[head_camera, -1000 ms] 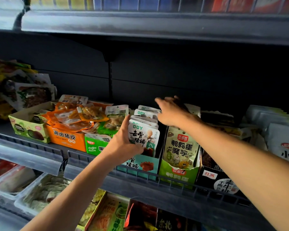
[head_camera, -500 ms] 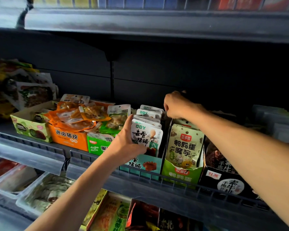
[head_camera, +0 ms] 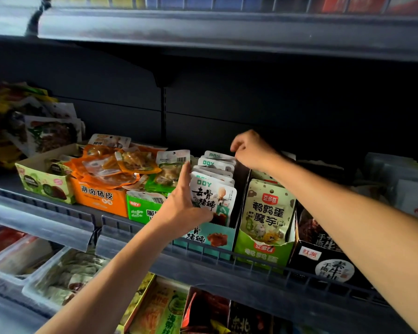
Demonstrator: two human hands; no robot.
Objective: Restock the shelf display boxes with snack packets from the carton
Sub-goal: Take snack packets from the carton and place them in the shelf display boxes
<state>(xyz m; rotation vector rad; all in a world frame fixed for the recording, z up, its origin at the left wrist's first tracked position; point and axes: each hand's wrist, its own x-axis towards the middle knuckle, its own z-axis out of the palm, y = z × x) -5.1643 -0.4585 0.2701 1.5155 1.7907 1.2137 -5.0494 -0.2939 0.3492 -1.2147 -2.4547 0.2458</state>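
**Squaring the teal box's row**

Our left hand (head_camera: 182,208) pinches the front white packet (head_camera: 212,198) in the teal display box (head_camera: 208,238); our right hand (head_camera: 250,150) curls over the far packets, contact unclear. Pulling unevenly could tip the row. The orange box (head_camera: 98,196) crowds left, the green box (head_camera: 263,249) right. No carton is visible.

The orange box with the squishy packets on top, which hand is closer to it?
Left. The left hand is two boxes to the right of the orange box, holding the front white packet. The right hand reaches farther right, behind that row.
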